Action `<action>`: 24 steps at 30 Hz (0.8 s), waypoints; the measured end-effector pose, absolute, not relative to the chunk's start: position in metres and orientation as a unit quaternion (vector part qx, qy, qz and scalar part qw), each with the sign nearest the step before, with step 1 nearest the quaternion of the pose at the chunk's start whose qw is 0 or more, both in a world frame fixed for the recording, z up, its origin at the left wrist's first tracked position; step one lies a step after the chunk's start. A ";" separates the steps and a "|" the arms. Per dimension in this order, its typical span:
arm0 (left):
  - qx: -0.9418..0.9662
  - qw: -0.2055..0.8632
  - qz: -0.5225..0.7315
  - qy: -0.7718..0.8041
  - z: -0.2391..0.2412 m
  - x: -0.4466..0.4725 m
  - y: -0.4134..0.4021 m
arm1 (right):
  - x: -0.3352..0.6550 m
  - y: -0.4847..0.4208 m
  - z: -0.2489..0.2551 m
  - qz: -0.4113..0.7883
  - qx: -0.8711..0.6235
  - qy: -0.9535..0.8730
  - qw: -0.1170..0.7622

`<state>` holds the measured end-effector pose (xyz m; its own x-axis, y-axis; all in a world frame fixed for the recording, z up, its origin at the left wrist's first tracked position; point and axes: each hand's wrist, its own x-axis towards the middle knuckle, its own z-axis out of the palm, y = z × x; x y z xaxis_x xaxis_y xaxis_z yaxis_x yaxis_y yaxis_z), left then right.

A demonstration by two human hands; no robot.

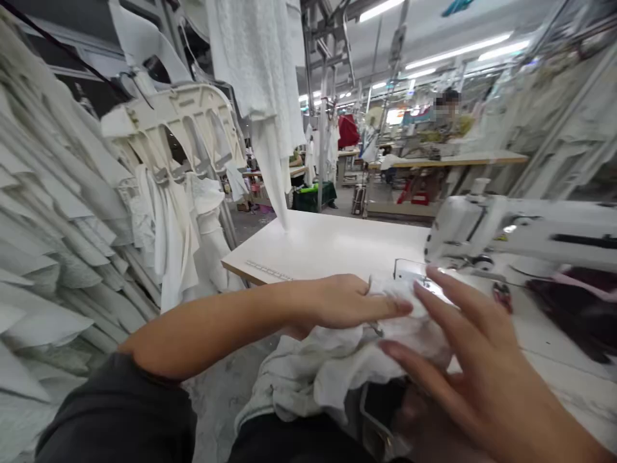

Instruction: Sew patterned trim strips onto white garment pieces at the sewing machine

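A bunched piece of white fabric [332, 370] hangs over the front edge of the sewing table [332, 238] and down onto my lap. My left hand [347, 302] is closed on its upper part, thumb on top, the other fingers mostly hidden. Over the same fabric, to the right, my right hand [472, 347] has its fingers spread and slightly blurred; whether the fingertips touch the cloth I cannot tell. Just beyond both hands stands a white sewing machine [530, 231], its metal needle plate [409, 270] partly covered by fabric and fingers.
Many white garment pieces [62, 238] hang at the left, beside a cream plastic hanger rack [178, 122]. White cloth [263, 71] dangles above the table. Small red-handled snips [502, 296] and dark fabric [569, 315] lie right. A person [448, 116] sits at a far table.
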<state>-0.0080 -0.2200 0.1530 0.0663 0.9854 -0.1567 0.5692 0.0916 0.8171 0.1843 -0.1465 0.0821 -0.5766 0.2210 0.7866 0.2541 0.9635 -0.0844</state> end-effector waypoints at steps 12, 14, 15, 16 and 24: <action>0.582 0.516 0.269 0.568 0.110 -0.047 -0.219 | 0.190 -0.126 0.090 0.496 -0.343 -0.755 0.257; 0.583 0.457 0.306 0.598 0.103 -0.043 -0.220 | 0.191 -0.125 0.089 0.560 -0.328 -0.720 0.247; 0.590 0.419 0.326 0.608 0.100 -0.041 -0.220 | 0.191 -0.125 0.088 0.588 -0.315 -0.705 0.242; 0.601 0.380 0.345 0.613 0.098 -0.039 -0.221 | 0.191 -0.126 0.086 0.609 -0.300 -0.695 0.238; 0.686 0.238 0.266 0.634 0.063 -0.025 -0.228 | 0.190 -0.128 0.071 0.668 -0.278 -0.631 0.279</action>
